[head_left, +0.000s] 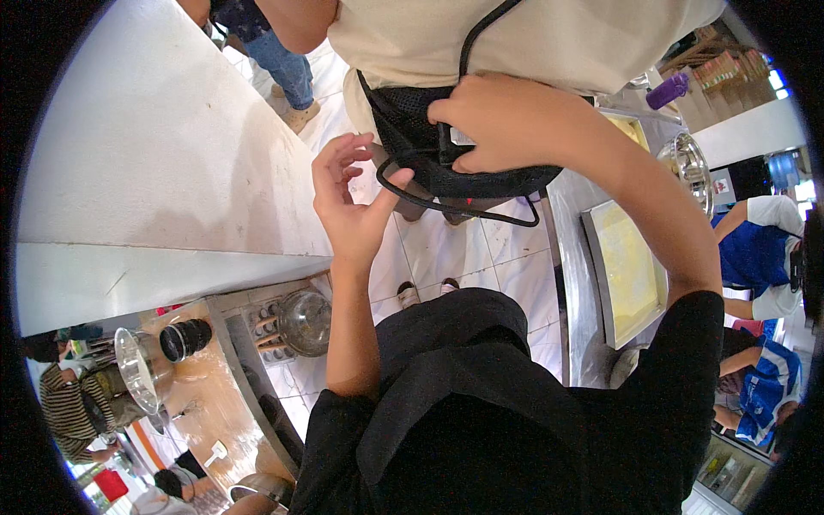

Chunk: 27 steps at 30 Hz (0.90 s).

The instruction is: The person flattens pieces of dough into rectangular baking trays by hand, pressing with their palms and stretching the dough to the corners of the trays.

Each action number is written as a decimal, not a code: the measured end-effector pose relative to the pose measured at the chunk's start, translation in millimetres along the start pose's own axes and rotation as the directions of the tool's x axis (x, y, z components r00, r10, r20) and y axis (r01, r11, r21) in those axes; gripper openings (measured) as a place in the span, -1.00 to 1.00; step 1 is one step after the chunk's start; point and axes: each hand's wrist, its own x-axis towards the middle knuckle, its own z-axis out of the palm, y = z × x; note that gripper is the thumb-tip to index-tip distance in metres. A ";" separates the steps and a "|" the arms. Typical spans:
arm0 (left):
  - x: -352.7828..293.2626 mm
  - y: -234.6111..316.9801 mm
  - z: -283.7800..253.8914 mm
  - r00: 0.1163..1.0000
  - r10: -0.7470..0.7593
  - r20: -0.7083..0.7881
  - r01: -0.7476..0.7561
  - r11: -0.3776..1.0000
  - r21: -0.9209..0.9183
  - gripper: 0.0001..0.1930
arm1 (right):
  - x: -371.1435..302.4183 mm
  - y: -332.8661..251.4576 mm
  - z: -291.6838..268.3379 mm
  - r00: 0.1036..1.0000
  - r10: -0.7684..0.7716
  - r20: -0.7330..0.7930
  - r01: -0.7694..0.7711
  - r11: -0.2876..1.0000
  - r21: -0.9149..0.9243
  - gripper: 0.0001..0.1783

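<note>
A person in a cream shirt (532,43) stands close in front of me, with a black mesh waist bag (408,116) at the waist. My right hand (506,124) is closed on the bag's upper part, next to a small dark piece with a white label. My left hand (350,193) is raised at the bag's left side, fingers apart and curved. A black cable (463,210) loops past my left thumb and hangs below the bag. Another stretch of cable runs up the cream shirt. The inside of the bag is hidden.
A white wall-like block (154,154) fills the left. On the right, a metal table bears a tray (635,266) of yellow content and a metal bowl (687,167). At lower left, a wooden table (206,386) carries a bowl. Several people stand around.
</note>
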 end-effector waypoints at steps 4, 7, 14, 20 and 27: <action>8.1 -0.7 -6.2 0.957 0.162 0.242 -0.175 0.984 0.031 -0.76 | -27.1 -0.3 -5.1 0.978 0.174 0.111 -0.178 0.984 0.028 -0.46; 17.1 3.0 1.9 0.968 -0.001 0.251 0.006 1.000 -0.016 -0.71 | -39.6 8.5 0.9 0.995 0.067 -0.075 -0.063 0.996 0.056 -0.47; 21.1 3.9 24.3 0.932 0.167 0.320 -0.220 0.966 0.138 -0.51 | -49.9 19.4 16.0 0.906 -0.039 -0.421 -0.151 0.901 -0.407 -0.66; 21.4 -4.6 31.6 0.878 0.304 0.369 -0.354 0.933 0.073 -0.56 | -42.4 44.0 36.5 0.797 -0.072 -0.599 -0.265 0.850 -0.455 -0.79; 16.2 -13.9 28.5 0.874 0.364 0.322 -0.385 0.923 0.002 -0.55 | -52.7 42.9 35.8 0.746 -0.064 -0.662 -0.145 0.956 -0.255 -0.76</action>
